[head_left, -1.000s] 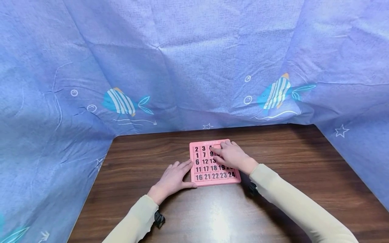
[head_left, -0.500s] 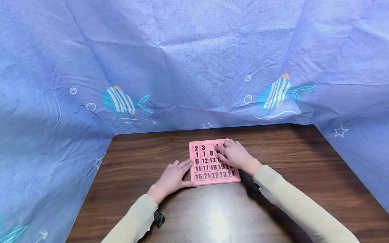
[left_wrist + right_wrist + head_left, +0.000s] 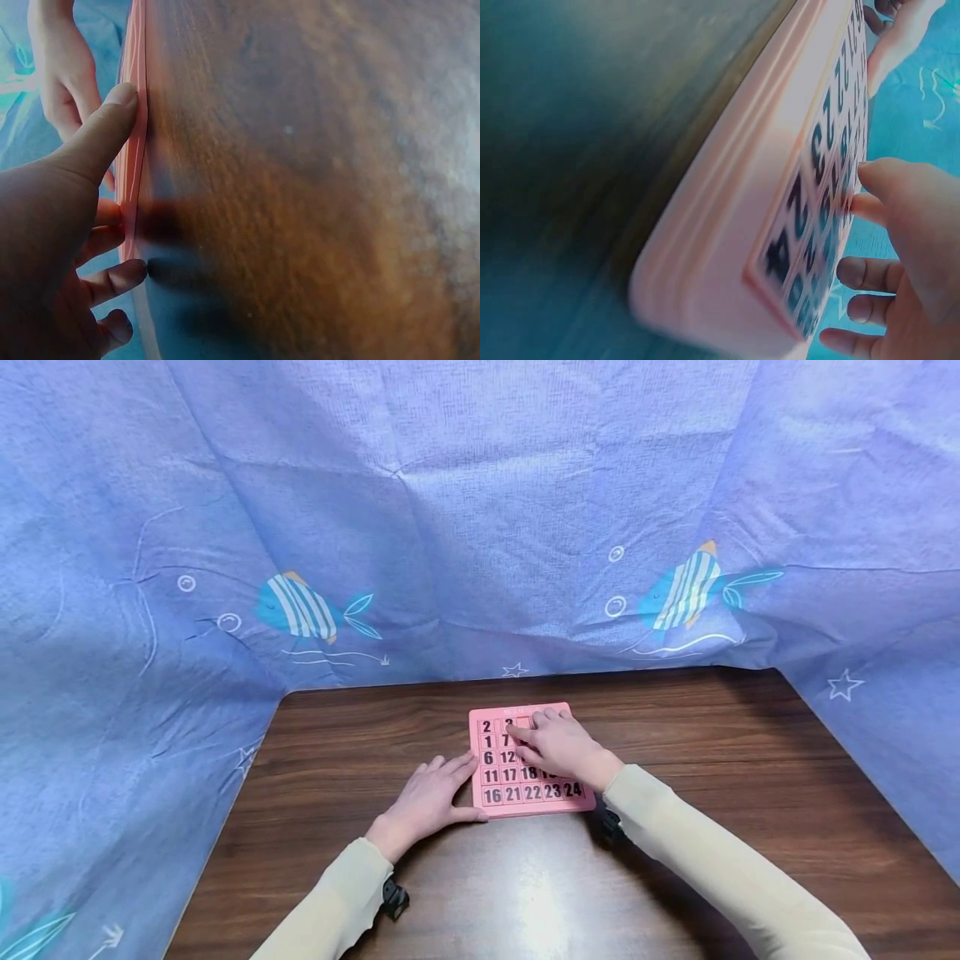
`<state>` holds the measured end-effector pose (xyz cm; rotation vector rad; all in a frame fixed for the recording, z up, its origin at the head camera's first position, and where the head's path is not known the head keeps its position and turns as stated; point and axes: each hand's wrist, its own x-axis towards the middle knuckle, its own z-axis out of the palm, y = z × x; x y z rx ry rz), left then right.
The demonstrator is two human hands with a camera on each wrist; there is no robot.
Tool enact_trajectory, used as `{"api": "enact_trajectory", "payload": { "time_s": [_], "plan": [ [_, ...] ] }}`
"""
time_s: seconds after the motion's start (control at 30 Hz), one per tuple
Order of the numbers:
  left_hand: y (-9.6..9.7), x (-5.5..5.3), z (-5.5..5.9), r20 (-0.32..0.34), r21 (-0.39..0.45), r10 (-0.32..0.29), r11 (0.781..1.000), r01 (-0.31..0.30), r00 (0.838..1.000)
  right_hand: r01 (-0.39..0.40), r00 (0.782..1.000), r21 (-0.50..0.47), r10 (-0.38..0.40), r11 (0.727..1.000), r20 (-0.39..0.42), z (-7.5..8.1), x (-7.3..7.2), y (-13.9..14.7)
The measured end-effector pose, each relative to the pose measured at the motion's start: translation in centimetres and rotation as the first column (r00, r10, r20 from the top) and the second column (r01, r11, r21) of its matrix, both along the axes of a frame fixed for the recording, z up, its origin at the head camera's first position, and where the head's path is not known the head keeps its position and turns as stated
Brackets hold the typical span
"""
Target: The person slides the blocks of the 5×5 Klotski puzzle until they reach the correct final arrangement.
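Observation:
A pink number slide puzzle (image 3: 525, 809) lies flat on the table, its square tiles printed with black numbers. At its lower left corner my left hand (image 3: 426, 797) holds it, thumb along the front edge and fingers against the left side. My right hand (image 3: 558, 745) reaches over the top right part, index finger extended onto the 3 tile (image 3: 508, 724) in the top row. That hand hides several tiles on the right. From the right wrist, the puzzle's thick rim (image 3: 742, 187) shows close up, with the curved right fingers beyond. The left thumb (image 3: 112, 112) touches the pink edge.
The dark wood table (image 3: 360, 735) extends around the puzzle, with a bright glare near the front. A blue cloth (image 3: 480, 527) with fish prints hangs behind the table and at both sides. Each wrist wears a small black device (image 3: 394, 897).
My right hand first slid the 4 tile one place right, opening a gap in the top row. It then moved left onto the 3 tile, which has shifted slightly right. The left hand stays put.

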<state>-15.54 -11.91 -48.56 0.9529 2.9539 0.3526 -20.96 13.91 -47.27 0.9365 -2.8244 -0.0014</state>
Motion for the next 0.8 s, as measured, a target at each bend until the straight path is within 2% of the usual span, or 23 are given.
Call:
{"api": "enact_trajectory", "payload": {
  "time_s": [0.17,0.33,0.43,0.67,0.8],
  "plan": [
    [0.0,-0.1,-0.1,-0.016,-0.002,-0.005,1.0,0.004,1.0,0.023,0.999,0.008,-0.022,1.0,-0.027,-0.1,0.2,1.3],
    [0.0,-0.1,-0.3,-0.012,-0.008,-0.005,1.0,0.005,1.0,0.0,0.999,-0.006,0.0,1.0,-0.042,0.1,0.3,1.2],
    [-0.1,0.0,-0.3,0.0,-0.01,0.0,1.0,0.0,1.0,-0.015,1.0,-0.008,0.015,1.0,-0.025,0.5,0.1,0.2],
    [-0.1,-0.1,-0.4,-0.017,-0.013,-0.002,1.0,0.002,1.0,-0.02,0.997,0.056,0.016,0.998,0.076,1.5,0.0,-2.9],
    [-0.1,-0.1,-0.4,-0.008,-0.018,-0.001,1.0,0.001,1.0,-0.019,0.993,0.098,0.008,0.995,0.114,1.8,0.0,-3.6]
  ]
}}
